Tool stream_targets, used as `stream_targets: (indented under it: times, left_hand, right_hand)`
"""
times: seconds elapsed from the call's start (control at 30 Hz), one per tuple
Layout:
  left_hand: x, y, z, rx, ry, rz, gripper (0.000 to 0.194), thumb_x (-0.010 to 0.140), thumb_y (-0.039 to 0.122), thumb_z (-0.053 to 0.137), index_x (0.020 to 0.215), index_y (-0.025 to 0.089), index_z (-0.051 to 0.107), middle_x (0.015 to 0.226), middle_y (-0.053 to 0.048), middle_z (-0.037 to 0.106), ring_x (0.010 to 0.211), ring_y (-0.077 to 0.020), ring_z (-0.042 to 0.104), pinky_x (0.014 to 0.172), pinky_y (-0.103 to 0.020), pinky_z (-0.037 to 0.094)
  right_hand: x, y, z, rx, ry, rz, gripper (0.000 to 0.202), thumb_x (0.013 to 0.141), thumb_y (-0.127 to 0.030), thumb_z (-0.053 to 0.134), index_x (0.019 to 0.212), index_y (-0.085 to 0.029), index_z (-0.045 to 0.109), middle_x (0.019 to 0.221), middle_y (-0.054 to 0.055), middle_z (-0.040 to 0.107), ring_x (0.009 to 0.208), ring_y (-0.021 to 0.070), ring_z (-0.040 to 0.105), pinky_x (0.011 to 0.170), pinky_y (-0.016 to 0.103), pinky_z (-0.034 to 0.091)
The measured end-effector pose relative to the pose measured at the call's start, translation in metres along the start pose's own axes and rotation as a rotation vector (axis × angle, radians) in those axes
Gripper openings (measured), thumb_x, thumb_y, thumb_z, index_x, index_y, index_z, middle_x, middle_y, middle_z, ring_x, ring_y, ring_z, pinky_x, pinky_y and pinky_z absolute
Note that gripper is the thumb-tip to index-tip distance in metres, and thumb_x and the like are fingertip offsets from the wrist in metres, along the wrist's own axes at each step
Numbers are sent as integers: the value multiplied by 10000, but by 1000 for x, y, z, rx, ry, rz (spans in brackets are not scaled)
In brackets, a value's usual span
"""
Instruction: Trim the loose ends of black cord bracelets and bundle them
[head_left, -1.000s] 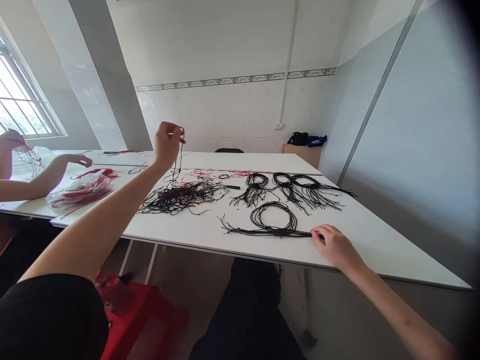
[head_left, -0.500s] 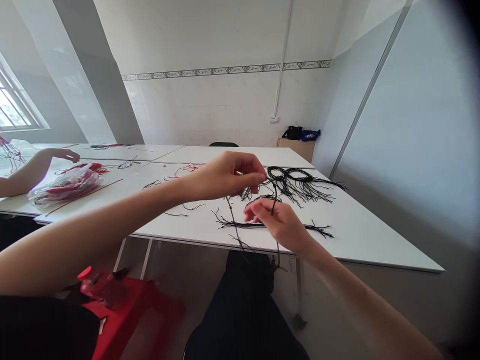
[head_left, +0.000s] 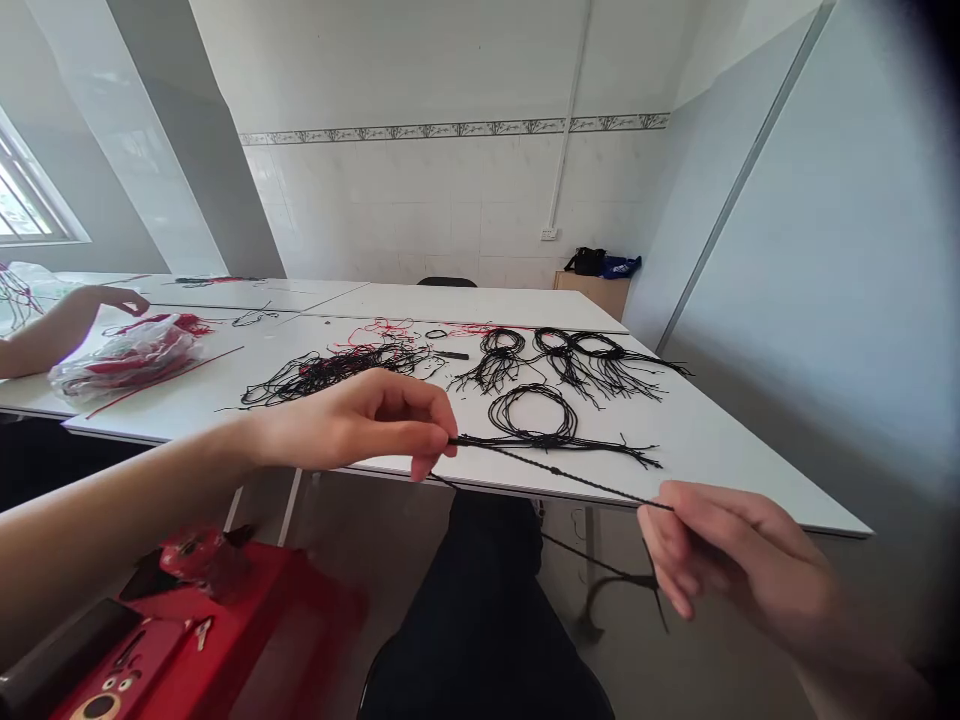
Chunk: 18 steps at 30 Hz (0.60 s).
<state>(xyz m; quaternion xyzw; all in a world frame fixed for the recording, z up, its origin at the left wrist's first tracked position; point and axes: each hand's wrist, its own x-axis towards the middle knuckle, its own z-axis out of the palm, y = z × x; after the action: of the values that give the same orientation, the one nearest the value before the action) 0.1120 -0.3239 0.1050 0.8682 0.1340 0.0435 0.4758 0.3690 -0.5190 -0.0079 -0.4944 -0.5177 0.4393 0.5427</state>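
Note:
A thin black knotted cord (head_left: pixel 555 470) is stretched between my two hands. My left hand (head_left: pixel 375 425) pinches one part of it between thumb and fingertips, near the table's front edge. Lower and to the right, my right hand (head_left: pixel 739 550) grips the cord, slightly blurred. A second length of the cord hangs below, in front of my legs. Behind the stretched cord lies a coiled black cord bundle (head_left: pixel 532 440) with frayed ends. Further back are several more looped black bundles (head_left: pixel 555 345). A tangled heap of black cords (head_left: pixel 330 372) lies beyond my left hand.
Red cords (head_left: pixel 390 326) and a small dark tool (head_left: pixel 452 355) lie on the white table (head_left: pixel 720 440). At left are a plastic bag of red cords (head_left: pixel 135 355) and another person's arm (head_left: pixel 60 325). A red stool (head_left: pixel 255 600) holding several items stands below left.
My hands have moved apart, the left one left and down, the right one right and down, pulling the cord out between them. The black heap now shows.

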Motion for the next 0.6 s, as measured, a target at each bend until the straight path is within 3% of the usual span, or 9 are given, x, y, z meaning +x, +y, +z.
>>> stream_targets:
  times: [0.13, 0.2, 0.27, 0.33, 0.4, 0.5, 0.6]
  left_hand:
    - [14, 6, 20, -115, 32, 29, 161, 888, 282, 544, 776, 176, 592, 601, 31, 566, 560, -85, 519, 545, -202, 423]
    - [23, 6, 30, -134, 13, 10, 174, 889, 312, 551, 798, 171, 597, 633, 32, 563, 540, -73, 504, 510, -189, 411]
    - [30, 6, 37, -132, -24, -8, 188, 886, 341, 558, 822, 171, 609, 651, 32, 562, 531, -65, 491, 491, -180, 403]
    - [33, 4, 40, -122, -52, -30, 200, 883, 359, 560, 837, 172, 615, 645, 35, 555, 532, -65, 481, 493, -178, 405]
    - [32, 1, 37, -104, -58, -61, 208, 879, 363, 563, 824, 169, 612, 633, 36, 540, 547, -72, 480, 506, -184, 408]
    - [26, -6, 27, -39, -15, -85, 197, 864, 327, 578, 763, 160, 597, 643, 30, 531, 587, -80, 480, 538, -194, 397]
    - [19, -14, 20, 17, 70, -54, 165, 847, 300, 599, 758, 162, 607, 670, 25, 547, 615, -82, 477, 552, -197, 380]
  right_hand:
    - [13, -8, 21, -66, 115, -76, 250, 907, -424, 565, 974, -200, 654, 769, 35, 623, 661, 152, 628, 639, 278, 540]
    - [23, -13, 37, -48, 91, -151, 297, 880, -404, 613, 1116, -225, 617, 896, 49, 650, 759, 167, 650, 713, 299, 550]
    - [32, -17, 50, -35, -2, -173, 271, 878, -381, 623, 1095, -219, 622, 825, 31, 643, 677, 140, 635, 629, 265, 537]
    - [37, -19, 55, -48, -35, -168, 185, 880, -364, 625, 944, -193, 653, 663, -5, 588, 545, 98, 572, 511, 215, 475]
    - [39, -19, 49, -42, 53, -174, 197, 878, -368, 629, 831, -178, 653, 544, -37, 512, 457, 73, 491, 444, 197, 411]
    - [36, -14, 26, 14, 224, -218, 196, 856, -379, 658, 859, -184, 671, 497, -54, 477, 407, 71, 441, 408, 209, 390]
    - [31, -9, 1, -10, 269, -262, 172, 859, -367, 659, 864, -198, 691, 529, -39, 507, 446, 94, 516, 442, 230, 457]
